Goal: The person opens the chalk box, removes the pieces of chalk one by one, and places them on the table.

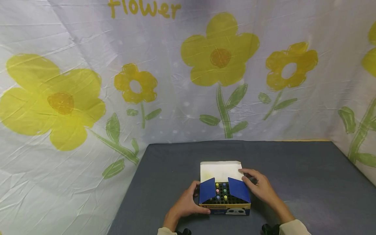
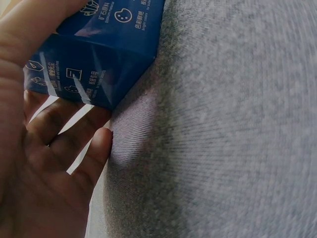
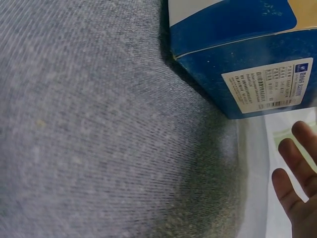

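Blue, set on the counter [image 1: 293, 186], the box [image 1: 217, 210] is clasped by the left hand [image 1: 185, 203], apparently for steadiness, while its folded-back lid [image 1: 220, 172] is touched by the right hand [image 1: 262, 186], fingers apart, perhaps as support.

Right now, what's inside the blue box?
Colored chalk-like sticks in a black slotted holder show inside the blue box; side flaps hide whatever lies directly behind them.
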### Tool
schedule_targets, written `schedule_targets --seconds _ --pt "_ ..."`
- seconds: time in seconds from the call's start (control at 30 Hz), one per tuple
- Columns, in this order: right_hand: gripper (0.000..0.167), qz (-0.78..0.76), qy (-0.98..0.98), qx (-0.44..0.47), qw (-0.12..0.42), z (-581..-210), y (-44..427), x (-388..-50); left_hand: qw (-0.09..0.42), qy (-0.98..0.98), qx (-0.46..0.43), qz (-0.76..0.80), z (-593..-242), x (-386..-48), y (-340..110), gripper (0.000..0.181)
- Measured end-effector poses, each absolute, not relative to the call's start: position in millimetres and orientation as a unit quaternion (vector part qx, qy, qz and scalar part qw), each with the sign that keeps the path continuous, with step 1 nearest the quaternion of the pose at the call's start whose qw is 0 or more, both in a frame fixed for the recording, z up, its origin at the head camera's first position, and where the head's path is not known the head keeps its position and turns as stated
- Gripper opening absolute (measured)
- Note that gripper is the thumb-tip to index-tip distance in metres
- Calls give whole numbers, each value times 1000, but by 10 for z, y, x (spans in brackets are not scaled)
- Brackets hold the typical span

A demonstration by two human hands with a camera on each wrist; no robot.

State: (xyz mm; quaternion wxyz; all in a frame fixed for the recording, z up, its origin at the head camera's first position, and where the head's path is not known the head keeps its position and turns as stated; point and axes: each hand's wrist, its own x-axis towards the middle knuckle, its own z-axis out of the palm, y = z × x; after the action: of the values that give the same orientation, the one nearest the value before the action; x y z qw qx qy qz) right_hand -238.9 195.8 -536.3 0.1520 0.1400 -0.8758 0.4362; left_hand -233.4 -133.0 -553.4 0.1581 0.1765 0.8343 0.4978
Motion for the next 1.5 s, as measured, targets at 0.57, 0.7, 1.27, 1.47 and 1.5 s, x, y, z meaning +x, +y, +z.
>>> schedule_targets --seconds 0.57,0.7,1.27,1.47,1.5 --pt "30 467 -870 114 110 -5396 1982 -2338 153 831 173 506 -5546 -2319 -1302 91" --pt "28 465 -862 130 157 -5399 1984 -2306 149 830 173 508 -5552 -2306 -1287 94" --pt "43 386 -886 189 176 -5196 2158 -2043 72 823 182 533 -5437 -2219 -1433 102" --pt "57 364 -900 191 143 -5088 2134 -2005 22 870 200 450 -5308 -2229 -1377 86" --pt "59 359 -903 191 138 -5077 2122 -2006 17 877 203 435 -5292 -2234 -1362 83"
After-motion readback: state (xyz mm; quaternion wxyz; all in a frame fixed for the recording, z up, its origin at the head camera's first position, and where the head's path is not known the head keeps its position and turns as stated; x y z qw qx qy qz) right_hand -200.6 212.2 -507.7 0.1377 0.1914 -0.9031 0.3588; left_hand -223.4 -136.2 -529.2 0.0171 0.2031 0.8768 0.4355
